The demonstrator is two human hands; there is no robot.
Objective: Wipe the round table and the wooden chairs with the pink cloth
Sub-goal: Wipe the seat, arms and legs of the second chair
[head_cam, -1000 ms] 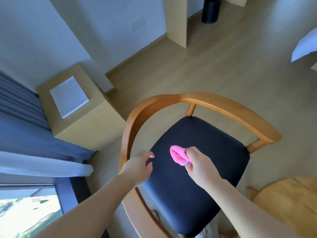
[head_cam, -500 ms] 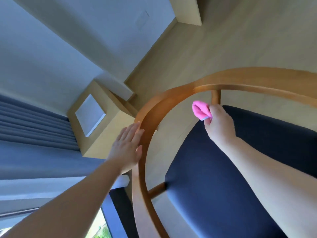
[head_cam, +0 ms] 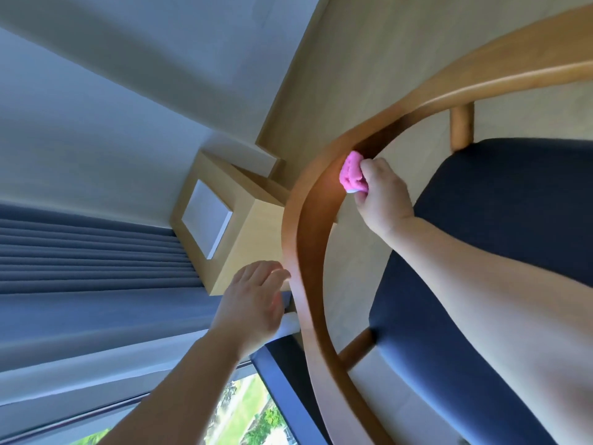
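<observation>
My right hand (head_cam: 383, 194) pinches the bunched pink cloth (head_cam: 351, 173) against the inner face of the wooden chair (head_cam: 308, 226) rail. My left hand (head_cam: 253, 303), fingers spread, touches the rail's outer edge lower down. The dark seat (head_cam: 500, 200) is partly hidden by my forearm; the chair's far side is cut off.

A single head-worn camera looks steeply down, tilted, from close above the wooden chair (head_cam: 308, 226); the right hand (head_cam: 382, 191) sits near frame centre, the left hand (head_cam: 253, 303) lower and leftward.
</observation>
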